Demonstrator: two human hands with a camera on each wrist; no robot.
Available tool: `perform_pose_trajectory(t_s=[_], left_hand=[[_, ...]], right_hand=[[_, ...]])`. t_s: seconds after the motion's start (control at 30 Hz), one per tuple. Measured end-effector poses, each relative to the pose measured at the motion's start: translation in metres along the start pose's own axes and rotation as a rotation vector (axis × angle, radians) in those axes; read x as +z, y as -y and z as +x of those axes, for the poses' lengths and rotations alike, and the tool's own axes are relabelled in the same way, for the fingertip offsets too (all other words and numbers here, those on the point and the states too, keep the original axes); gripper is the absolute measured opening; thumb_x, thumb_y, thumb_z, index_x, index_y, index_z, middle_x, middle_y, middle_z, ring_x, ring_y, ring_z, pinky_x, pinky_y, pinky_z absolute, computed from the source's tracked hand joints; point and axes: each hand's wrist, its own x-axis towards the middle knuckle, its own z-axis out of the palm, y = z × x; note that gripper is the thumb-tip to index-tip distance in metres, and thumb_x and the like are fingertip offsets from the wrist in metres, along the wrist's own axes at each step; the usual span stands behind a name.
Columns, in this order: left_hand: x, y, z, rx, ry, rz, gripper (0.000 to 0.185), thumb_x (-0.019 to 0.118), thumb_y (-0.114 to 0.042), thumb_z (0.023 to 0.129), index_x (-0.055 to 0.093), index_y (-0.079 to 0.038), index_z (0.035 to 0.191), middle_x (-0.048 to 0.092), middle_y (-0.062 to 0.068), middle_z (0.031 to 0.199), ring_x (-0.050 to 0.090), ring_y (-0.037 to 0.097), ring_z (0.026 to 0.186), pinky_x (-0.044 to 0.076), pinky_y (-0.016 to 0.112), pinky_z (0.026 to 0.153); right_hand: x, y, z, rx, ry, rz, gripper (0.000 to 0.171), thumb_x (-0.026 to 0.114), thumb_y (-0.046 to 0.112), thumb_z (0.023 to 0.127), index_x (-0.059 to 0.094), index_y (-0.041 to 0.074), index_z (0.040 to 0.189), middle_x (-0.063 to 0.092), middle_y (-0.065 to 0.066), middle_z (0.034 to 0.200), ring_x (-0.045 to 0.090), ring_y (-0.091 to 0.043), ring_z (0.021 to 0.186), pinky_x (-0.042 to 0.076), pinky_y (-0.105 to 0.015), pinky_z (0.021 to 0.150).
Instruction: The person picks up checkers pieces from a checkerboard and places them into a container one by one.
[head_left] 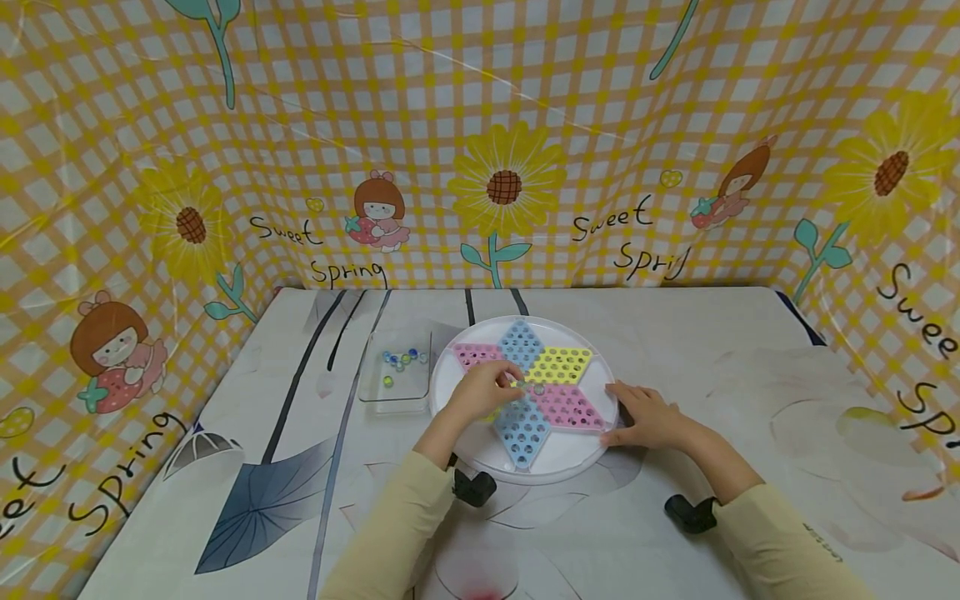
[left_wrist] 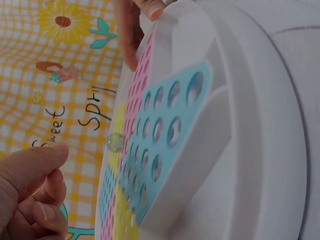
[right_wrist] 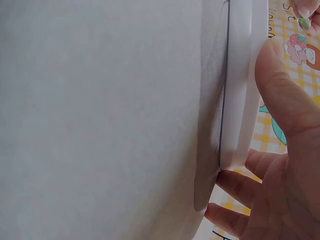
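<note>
Marbles (head_left: pixel 401 360) in the clear tray (head_left: pixel 395 396) too small to count

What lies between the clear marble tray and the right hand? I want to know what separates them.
In the head view, the round white game board with its coloured star lies between the marble tray and the right hand, and the left hand hovers over it.
</note>
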Motion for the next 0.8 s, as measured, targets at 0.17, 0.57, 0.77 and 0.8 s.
perform_pose_trajectory(t_s=[0.17, 0.57, 0.77, 0.8], left_hand=[[-0.011, 0.007, -0.001, 0.016, -0.042, -0.014, 0.016, 0.066, -0.018, 0.083, 0.064, -0.010, 0.097, 0.050, -0.003, 0.069, 0.042, 0.008, 0.058, 0.033, 0.019, 0.051], [-0.039, 0.026, -0.008, -0.080, -0.129, -0.129, 0.017, 0.066, -0.014, 0.083, 0.063, -0.007, 0.099, 0.049, 0.001, 0.071, 0.043, 0.012, 0.063, 0.036, 0.022, 0.056], [-0.050, 0.034, -0.015, -0.105, -0.164, -0.138, 0.017, 0.067, -0.014, 0.083, 0.063, -0.008, 0.098, 0.050, 0.002, 0.070, 0.043, 0.013, 0.062, 0.035, 0.023, 0.055], [-0.052, 0.035, -0.016, -0.107, -0.169, -0.139, 0.017, 0.067, -0.015, 0.083, 0.063, -0.008, 0.098, 0.049, 0.002, 0.070, 0.042, 0.013, 0.061, 0.035, 0.023, 0.055]], right_hand=[[0.001, -0.003, 0.002, -0.003, -0.001, 0.010, 0.098, 0.065, 0.060, 0.071, 0.028, -0.002, 0.137, 0.028, -0.034, 0.137, 0.022, -0.057, 0.119, 0.013, -0.080, 0.082], [-0.002, 0.007, 0.000, 0.027, 0.026, -0.024, 0.094, 0.068, 0.050, 0.074, 0.027, -0.006, 0.137, 0.025, -0.034, 0.139, 0.021, -0.057, 0.121, 0.015, -0.078, 0.084], [-0.003, 0.008, -0.001, 0.025, 0.031, -0.024, 0.095, 0.068, 0.052, 0.073, 0.028, -0.007, 0.137, 0.025, -0.035, 0.138, 0.020, -0.057, 0.121, 0.015, -0.078, 0.084], [-0.002, 0.008, -0.001, 0.026, 0.031, -0.024, 0.095, 0.068, 0.052, 0.073, 0.028, -0.007, 0.137, 0.025, -0.035, 0.138, 0.020, -0.057, 0.121, 0.015, -0.078, 0.084]])
